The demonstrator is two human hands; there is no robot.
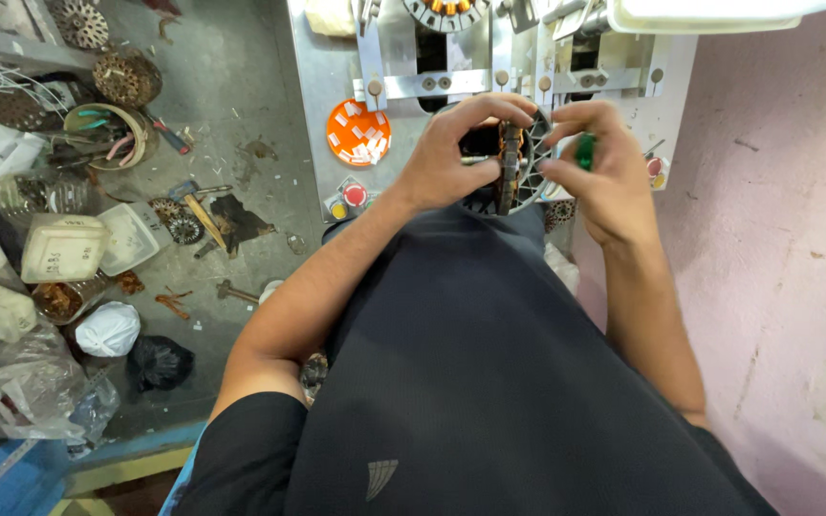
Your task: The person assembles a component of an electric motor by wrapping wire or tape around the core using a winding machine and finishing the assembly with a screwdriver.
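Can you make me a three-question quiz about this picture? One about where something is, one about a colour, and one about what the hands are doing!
1. Where is the orange dish with little white bits in it?
A. On the grey machine top, left of the hands
B. On the floor by the black bag
C. On the pink wall

2. What colour is the round button just below that dish?
A. Blue
B. Red
C. White

3. What are the two hands doing?
A. Resting flat on the lap
B. Both holding the round wheel part
C. One is in a pocket

Answers:
1. A, the dish sits on the grey machine top beside the left hand.
2. B, its cap is red.
3. B, the left hand and the right hand both grip the round wheel part between them.
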